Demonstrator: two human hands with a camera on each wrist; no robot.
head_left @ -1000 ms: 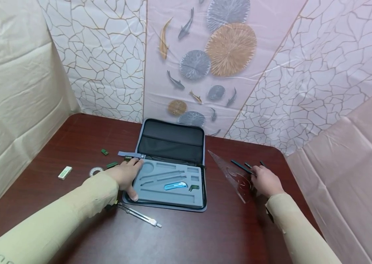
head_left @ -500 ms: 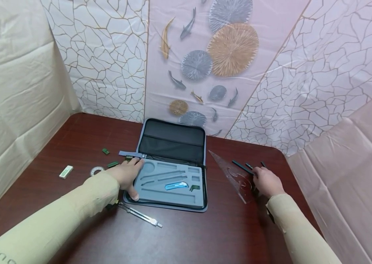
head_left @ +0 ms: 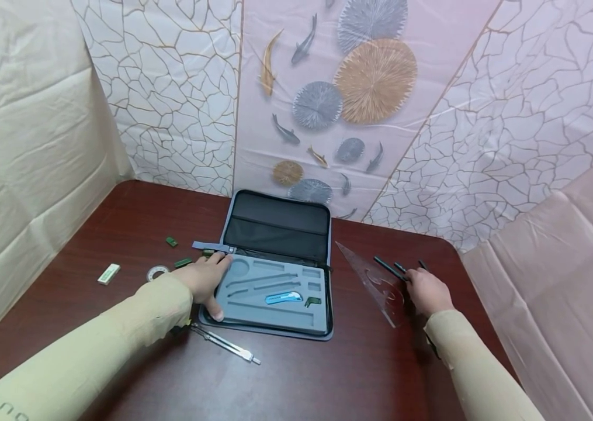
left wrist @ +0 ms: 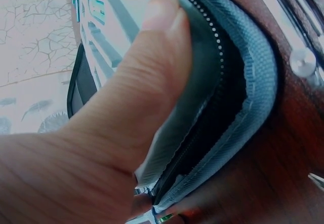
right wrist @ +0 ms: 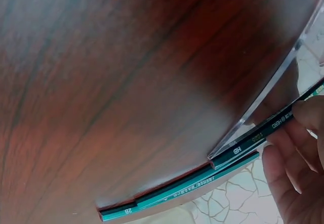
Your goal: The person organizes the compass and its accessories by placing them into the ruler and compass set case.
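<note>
My left hand (head_left: 204, 279) rests on the left edge of an open zip case (head_left: 280, 231). Its thumb (left wrist: 152, 67) lies along the corner of the grey foam insert (head_left: 246, 277), fingers spread toward the back. Set in the insert are a blue utility knife (head_left: 283, 297) and a small green piece (head_left: 312, 301). At the right, my right hand (head_left: 429, 291) pinches a dark green pencil (right wrist: 253, 142) marked HB between thumb and fingers. A second green pencil (right wrist: 167, 192), marked 2B, lies alongside. A clear set square (head_left: 367, 275) is just left of that hand.
A metal compass (head_left: 228, 346) lies in front of the case. Toward the left are a white eraser (head_left: 109, 273), a white ring-shaped thing (head_left: 156, 272) and small green pieces (head_left: 171, 241). Patterned cloth (head_left: 186, 105) hangs behind the dark red table (head_left: 322, 380).
The head view has shifted slightly, so everything appears a little further right. Both hands keep nearly the same places on the case and at the pencils.
</note>
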